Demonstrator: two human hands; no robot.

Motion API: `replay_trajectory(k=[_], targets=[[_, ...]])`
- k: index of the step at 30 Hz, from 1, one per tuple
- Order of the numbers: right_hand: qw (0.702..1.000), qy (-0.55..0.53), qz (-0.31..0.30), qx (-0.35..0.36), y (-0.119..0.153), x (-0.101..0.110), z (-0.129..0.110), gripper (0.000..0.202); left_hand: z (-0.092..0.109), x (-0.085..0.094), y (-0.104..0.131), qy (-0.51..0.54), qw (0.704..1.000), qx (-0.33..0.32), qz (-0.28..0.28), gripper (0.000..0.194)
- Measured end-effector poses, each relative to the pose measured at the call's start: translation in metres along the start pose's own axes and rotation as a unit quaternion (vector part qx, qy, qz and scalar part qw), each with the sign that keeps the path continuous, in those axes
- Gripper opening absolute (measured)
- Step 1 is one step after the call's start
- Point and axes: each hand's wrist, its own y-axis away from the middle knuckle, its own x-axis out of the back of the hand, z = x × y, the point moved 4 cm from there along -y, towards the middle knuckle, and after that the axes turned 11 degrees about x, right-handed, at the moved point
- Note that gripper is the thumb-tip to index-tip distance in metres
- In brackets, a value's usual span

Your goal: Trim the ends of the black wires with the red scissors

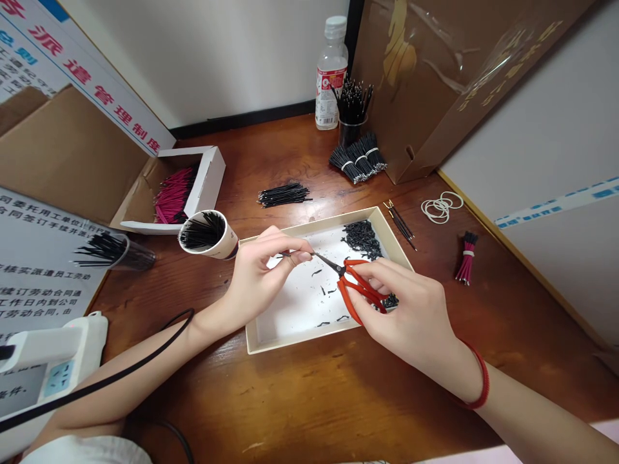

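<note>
Over a shallow cream box lid (309, 336), my left hand (264, 270) pinches a thin black wire (286, 254) between thumb and fingertips; most of it is hidden by the fingers. My right hand (409, 309) is wrapped round red-handled scissors (349, 291), their narrow dark tips reaching the wire end at my left fingertips. Whether the blades touch it is too small to tell. Inside the lid lie a heap of short black offcuts (362, 238) and several loose scraps.
Behind the lid lies a pile of black wires (284, 194). A paper cup (227, 241) of wires and a white box (213, 171) with pink wires stand left. Bundled black wires (358, 160), a bottle (333, 77), rubber bands (441, 207) and a pink bundle (467, 258) are right.
</note>
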Motion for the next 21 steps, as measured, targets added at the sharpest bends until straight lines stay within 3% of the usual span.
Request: replay_trajectory(k=[21], targets=[[1.0, -0.009, 0.001, 0.0, 0.0012, -0.0001, 0.0008, 0.005, 0.0022, 0.0002, 0.0, -0.008, 1.0, 0.003, 0.003, 0.013]])
